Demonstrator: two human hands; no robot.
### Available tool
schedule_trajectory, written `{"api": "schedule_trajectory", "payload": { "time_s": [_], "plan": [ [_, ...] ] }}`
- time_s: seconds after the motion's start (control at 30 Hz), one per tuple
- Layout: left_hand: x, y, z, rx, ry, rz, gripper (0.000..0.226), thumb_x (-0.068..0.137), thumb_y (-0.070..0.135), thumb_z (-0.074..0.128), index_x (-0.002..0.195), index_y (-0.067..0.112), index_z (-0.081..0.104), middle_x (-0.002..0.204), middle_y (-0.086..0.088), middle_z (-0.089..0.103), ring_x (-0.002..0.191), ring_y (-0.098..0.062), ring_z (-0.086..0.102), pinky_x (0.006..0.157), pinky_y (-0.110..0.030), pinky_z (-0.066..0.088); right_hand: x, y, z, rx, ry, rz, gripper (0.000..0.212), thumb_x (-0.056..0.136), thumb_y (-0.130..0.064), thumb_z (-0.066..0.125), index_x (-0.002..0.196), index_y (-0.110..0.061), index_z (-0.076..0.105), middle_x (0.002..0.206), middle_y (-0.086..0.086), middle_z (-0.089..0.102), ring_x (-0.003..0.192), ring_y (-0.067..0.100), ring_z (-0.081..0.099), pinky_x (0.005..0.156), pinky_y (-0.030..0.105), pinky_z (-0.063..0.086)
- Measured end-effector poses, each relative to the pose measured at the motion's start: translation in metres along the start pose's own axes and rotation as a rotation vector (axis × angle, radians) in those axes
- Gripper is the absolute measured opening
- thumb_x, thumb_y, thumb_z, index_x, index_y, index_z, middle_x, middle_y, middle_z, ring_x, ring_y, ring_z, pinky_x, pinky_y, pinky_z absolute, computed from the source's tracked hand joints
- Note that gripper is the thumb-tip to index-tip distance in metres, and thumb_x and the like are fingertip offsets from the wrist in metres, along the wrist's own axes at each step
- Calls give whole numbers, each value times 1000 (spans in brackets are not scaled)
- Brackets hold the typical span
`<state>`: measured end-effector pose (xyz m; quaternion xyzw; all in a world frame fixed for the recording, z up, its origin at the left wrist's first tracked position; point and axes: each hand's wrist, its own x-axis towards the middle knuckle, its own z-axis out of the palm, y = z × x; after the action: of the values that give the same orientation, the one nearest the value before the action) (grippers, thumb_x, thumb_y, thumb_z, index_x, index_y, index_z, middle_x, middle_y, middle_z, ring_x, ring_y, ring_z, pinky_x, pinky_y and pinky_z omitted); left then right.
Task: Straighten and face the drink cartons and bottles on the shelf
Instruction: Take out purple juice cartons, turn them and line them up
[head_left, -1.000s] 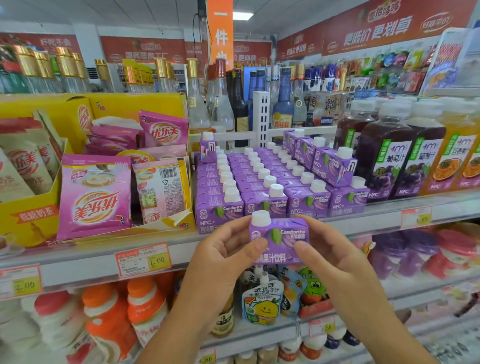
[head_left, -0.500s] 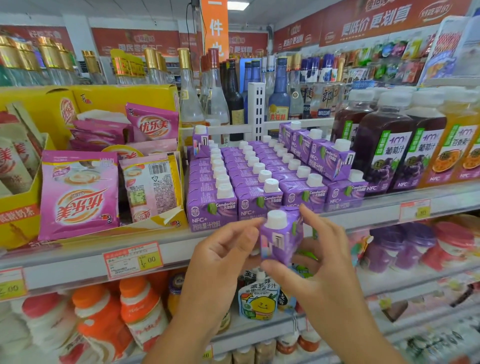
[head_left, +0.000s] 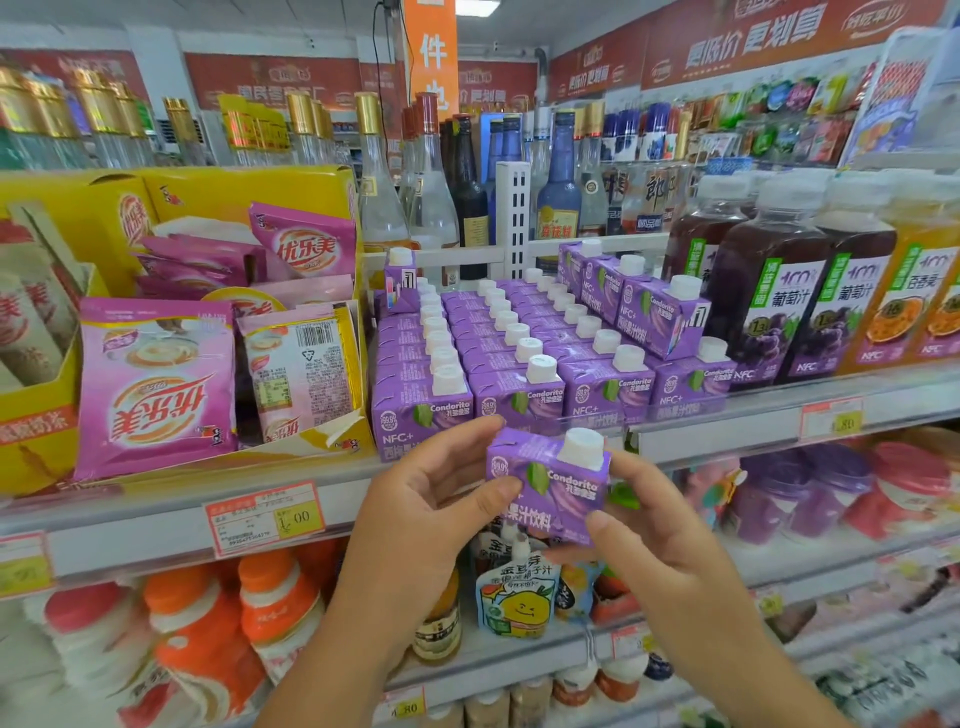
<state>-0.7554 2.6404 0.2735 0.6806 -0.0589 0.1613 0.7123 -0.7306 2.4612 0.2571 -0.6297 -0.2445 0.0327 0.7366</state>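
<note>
Far out at nine o'clock a yellow box (head_left: 249, 192) sits on the shelf (head_left: 727, 431), with pink sachets (head_left: 156, 389) leaning in its open front. A price tag (head_left: 265, 517) is on the shelf lip at seven o'clock from them.

My left hand (head_left: 415, 525) pinches the carton (head_left: 550, 483) by its left end, thumb on the printed face and fingers curled over the top corner behind. I hold the carton in the air, off the shelf and just in front of its lip, label towards me. It is tipped a little, with the white cap at its one o'clock. My right hand (head_left: 660, 545) grips the other end, thumb pressed on the lower right corner; the rest of those fingers are hidden behind.

At twelve o'clock from the carton, purple rows (head_left: 498, 353) run back along the shelf, caps up. One carton (head_left: 400, 275) stands on top at their eleven o'clock, and a slanted line of stacked ones (head_left: 660, 322) lies at their two o'clock. A pouch (head_left: 514, 597) shows at six o'clock, on the shelf below. Dark grape bottles (head_left: 769, 306) stand at three o'clock of the rows, with orange bottles (head_left: 893, 306) beyond them.
</note>
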Motion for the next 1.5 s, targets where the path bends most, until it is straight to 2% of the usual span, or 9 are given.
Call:
{"api": "schedule_trajectory", "payload": {
  "time_s": [0.3, 0.5, 0.63, 0.73, 0.83, 0.93, 1.07, 1.17, 1.5],
  "plan": [
    [-7, 4, -6, 60, -36, 109, 46, 67, 12, 72, 112, 25, 68, 111, 9, 73, 109, -9, 66, 90, -19, 52, 2, -9, -16, -273, -80, -158, 45, 88, -8, 63, 124, -34, 60, 119, 0, 68, 114, 19, 63, 91, 23, 51],
    [-10, 12, -12, 292, 48, 145, 45, 70, 41, 79, 110, 52, 64, 111, 22, 70, 108, -3, 65, 94, -33, 52, 14, -43, -13, -531, -72, -177, 29, 84, -53, 64, 113, -53, 63, 107, -22, 68, 97, 2, 66, 78, 11, 49],
    [-2, 37, -18, 498, 105, 279, 40, 72, 50, 71, 109, 59, 59, 111, 35, 62, 105, 9, 59, 89, -15, 46, 47, -87, -8, -692, -165, -150, 32, 68, -46, 65, 100, -51, 65, 93, -25, 68, 86, -1, 66, 74, 9, 49],
    [15, 55, -27, 612, 132, 371, 41, 73, 51, 63, 114, 56, 54, 115, 38, 56, 107, 16, 53, 88, -2, 40, 72, -114, 3, -822, -269, -118, 29, 75, -44, 63, 102, -53, 62, 94, -29, 66, 84, -4, 65, 76, 13, 50],
    [35, 61, -46, 761, 120, 407, 58, 80, 58, 60, 135, 48, 46, 126, 36, 51, 118, 15, 45, 99, -5, 32, 108, -126, 14, -911, -247, -144, 20, 90, -29, 63, 104, -43, 63, 98, -18, 69, 84, -1, 66, 78, 24, 52],
    [43, 59, -75, 1005, 134, 474, 54, 85, 63, 55, 134, 41, 52, 131, 28, 48, 120, 16, 32, 100, 4, 15, 164, -121, 19, -1060, -131, -181, 22, 97, -24, 56, 117, -32, 60, 113, -3, 65, 95, 18, 67, 77, 37, 55],
    [40, 50, -101, 1050, 114, 485, 43, 87, 60, 51, 118, 35, 66, 122, 21, 63, 114, 8, 47, 98, 3, 21, 240, -99, 21, -1144, -72, -175, 26, 101, -21, 50, 126, -20, 56, 120, 3, 59, 94, 29, 64, 65, 33, 49],
    [42, 47, -107, 1060, 53, 457, 44, 83, 64, 51, 117, 39, 65, 122, 26, 61, 115, 10, 47, 97, 3, 23, 280, -85, 25, -1126, -41, -126, 24, 101, -20, 49, 124, -18, 57, 114, 4, 57, 74, 22, 55, 53, 26, 41],
    [49, 38, -109, 1093, -52, 379, 51, 75, 73, 56, 115, 44, 67, 130, 35, 50, 123, 17, 34, 94, 1, 25, 322, -43, 22, -1192, -127, -3, 31, 96, -17, 59, 126, -12, 60, 128, 12, 59, 115, 25, 57, 82, 26, 42]
  ]
}}
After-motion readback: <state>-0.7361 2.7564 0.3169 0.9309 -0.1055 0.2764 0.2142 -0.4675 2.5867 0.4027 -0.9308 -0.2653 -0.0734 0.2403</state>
